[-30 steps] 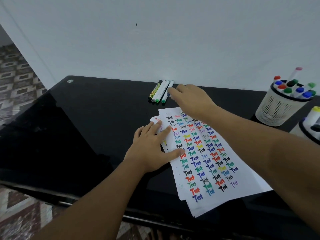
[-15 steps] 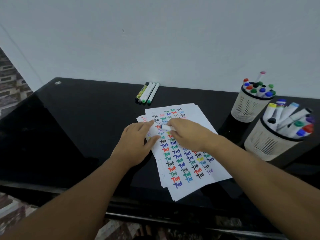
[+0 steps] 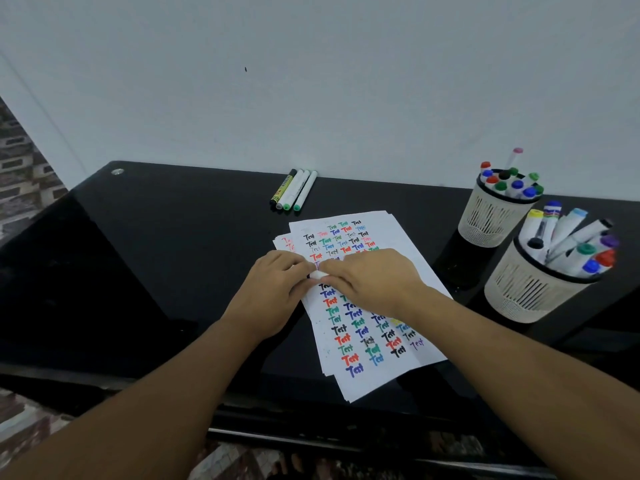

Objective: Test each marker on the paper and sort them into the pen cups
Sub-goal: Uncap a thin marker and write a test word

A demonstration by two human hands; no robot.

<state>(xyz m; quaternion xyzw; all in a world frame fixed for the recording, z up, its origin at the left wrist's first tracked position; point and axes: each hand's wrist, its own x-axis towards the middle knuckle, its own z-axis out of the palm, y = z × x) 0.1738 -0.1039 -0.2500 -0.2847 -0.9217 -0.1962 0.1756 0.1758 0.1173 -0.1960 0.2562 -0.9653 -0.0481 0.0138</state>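
Left hand: the left hand (image 3: 273,289) is hovering low over the left edge of the paper, knuckles up, fingers curling inward and pinching the left end of a white marker (image 3: 318,274).
Right hand: the right hand (image 3: 372,280) is lying over the middle of the paper, back of the hand up, fingers curling round the right end of the same marker; the two hands are meeting fingertip to fingertip.
Marker in hand: only a short white stretch is showing between the two hands, lying roughly level just above the paper; its cap and tip are hidden, so I cannot tell whether it is capped.
Paper: a stack of white sheets (image 3: 394,237) is sitting near the middle of the black table (image 3: 166,258), covered with rows of the word "Test" in many colours.
Loose markers: four markers (image 3: 292,190) are lying side by side at the far edge of the table, near the wall.
Far cup: a pale mesh cup (image 3: 491,220) is standing at the far right, full of upright markers.
Near cup: a second mesh cup (image 3: 530,292) is standing nearer on the right, just beside the first, its markers leaning.
Change from half a second ago: the hands are staying at the same spot on the paper, now pressing closer together, with less of the marker showing.
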